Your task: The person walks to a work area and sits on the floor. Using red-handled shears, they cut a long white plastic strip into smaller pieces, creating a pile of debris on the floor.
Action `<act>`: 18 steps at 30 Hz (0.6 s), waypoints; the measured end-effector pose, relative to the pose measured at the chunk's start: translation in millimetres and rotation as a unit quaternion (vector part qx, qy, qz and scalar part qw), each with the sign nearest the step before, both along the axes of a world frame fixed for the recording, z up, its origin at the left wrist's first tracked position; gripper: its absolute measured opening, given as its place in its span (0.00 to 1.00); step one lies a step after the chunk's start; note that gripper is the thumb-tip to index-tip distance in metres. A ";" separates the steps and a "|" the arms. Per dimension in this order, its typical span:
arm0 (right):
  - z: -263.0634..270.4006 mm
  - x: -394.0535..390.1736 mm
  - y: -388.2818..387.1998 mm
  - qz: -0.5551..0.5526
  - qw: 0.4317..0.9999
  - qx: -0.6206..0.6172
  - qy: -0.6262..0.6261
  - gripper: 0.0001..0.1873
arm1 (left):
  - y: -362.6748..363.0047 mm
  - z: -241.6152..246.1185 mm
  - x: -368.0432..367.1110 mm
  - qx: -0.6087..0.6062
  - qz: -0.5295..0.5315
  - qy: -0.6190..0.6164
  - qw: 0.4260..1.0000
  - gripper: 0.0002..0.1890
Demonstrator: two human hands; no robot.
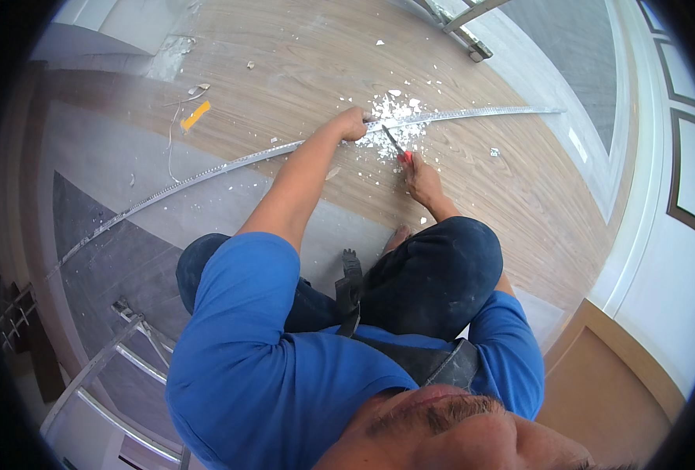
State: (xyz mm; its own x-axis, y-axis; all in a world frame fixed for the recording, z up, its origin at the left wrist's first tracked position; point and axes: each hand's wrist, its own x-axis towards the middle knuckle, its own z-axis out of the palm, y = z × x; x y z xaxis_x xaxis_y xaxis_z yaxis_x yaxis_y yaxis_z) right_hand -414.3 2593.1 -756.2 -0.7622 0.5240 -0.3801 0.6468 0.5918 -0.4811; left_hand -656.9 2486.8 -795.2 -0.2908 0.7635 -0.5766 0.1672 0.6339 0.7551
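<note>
A long, thin perforated metal strip [481, 113] runs across the floor in front of me, looking curved in the wide view. My left hand [353, 123] grips it near its middle. Beside that grip, my right hand [422, 179] holds a tool with a red handle [406, 157] and a narrow dark blade [393, 140]. The blade's tip meets the strip just right of my left hand. White crumbly fragments [395, 111] lie around and under the strip there. The exact kind of tool is too small to tell.
Wood-look flooring [300, 64] spreads ahead, with an orange strip [195, 116] and a thin cord [170, 141] at the left. Ladder feet [477, 51] stand at the top right. A metal ladder [130, 433] is at the lower left. A white wall [653, 258] and brown door [611, 399] bound the right.
</note>
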 end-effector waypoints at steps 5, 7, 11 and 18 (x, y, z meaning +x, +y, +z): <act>9.5 0.9 -1.1 -0.012 0.999 -0.036 0.039 0.18 | 0.7 0.5 0.2 -0.006 0.004 0.018 1.000 0.24; 13.5 0.4 -2.5 -0.004 0.998 -0.041 0.038 0.21 | 0.9 -0.6 -0.3 -0.012 -0.005 0.017 1.000 0.24; 14.3 -2.1 -5.2 -0.028 0.998 -0.035 0.035 0.18 | -1.3 -4.9 -0.1 0.000 -0.003 0.025 1.000 0.22; 8.3 0.8 -3.7 0.003 0.997 -0.028 0.074 0.14 | -0.1 -3.0 -3.7 -0.014 0.014 -0.025 0.999 0.21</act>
State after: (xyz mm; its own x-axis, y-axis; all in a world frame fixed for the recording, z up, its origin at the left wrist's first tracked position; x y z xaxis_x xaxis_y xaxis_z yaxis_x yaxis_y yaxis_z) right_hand -413.5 2589.4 -748.0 -0.8156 0.5000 -0.2912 0.5622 0.5657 -0.6032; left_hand -660.5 2486.7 -798.2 -0.2816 0.7385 -0.6126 0.1110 0.6592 0.7437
